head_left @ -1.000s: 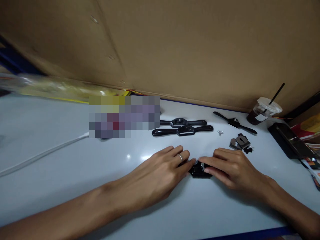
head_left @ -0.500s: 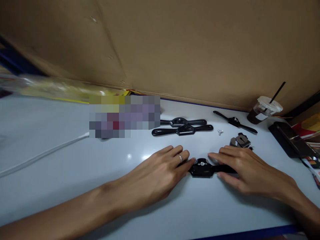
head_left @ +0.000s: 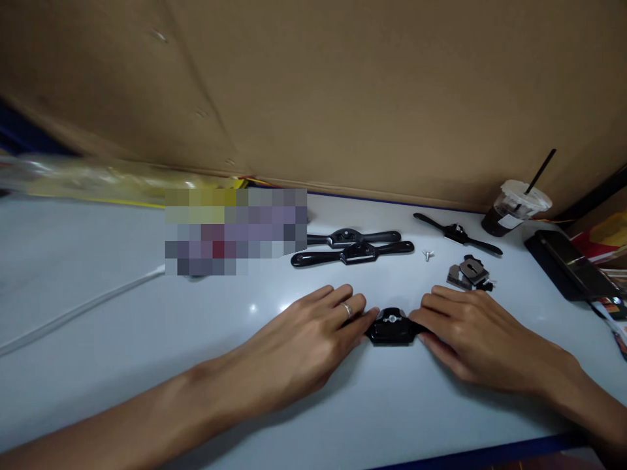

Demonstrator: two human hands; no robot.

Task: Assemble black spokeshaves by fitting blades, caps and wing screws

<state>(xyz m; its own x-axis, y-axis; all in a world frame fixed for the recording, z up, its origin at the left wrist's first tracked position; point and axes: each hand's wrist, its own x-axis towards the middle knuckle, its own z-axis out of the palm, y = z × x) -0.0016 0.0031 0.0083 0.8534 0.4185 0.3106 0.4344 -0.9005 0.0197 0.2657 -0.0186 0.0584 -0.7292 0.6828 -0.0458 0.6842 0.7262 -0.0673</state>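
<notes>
A black spokeshave [head_left: 392,328] lies on the white table between my hands, its metal screw and blade edge facing up. My left hand [head_left: 326,329], with a ring on one finger, is closed around the left handle and hides it. My right hand [head_left: 465,336] grips the right handle between thumb and fingers. Beyond them lie two more black spokeshave bodies [head_left: 360,252], one behind the other. A silver wing-shaped screw [head_left: 428,255] rests to their right. Flat metal blades and black caps [head_left: 471,273] are piled just past my right hand.
Another spokeshave [head_left: 457,232] lies at the back right, near a lidded plastic cup [head_left: 514,209] with a straw. A black case-like object [head_left: 563,264] sits at the right. A white cable [head_left: 83,310] runs along the left to a blurred-out patch. Cardboard [head_left: 343,98] walls the back.
My right hand has closed its fingers onto the spokeshave's right handle, where they were more spread before. The left hand keeps its hold. The view has shifted slightly.
</notes>
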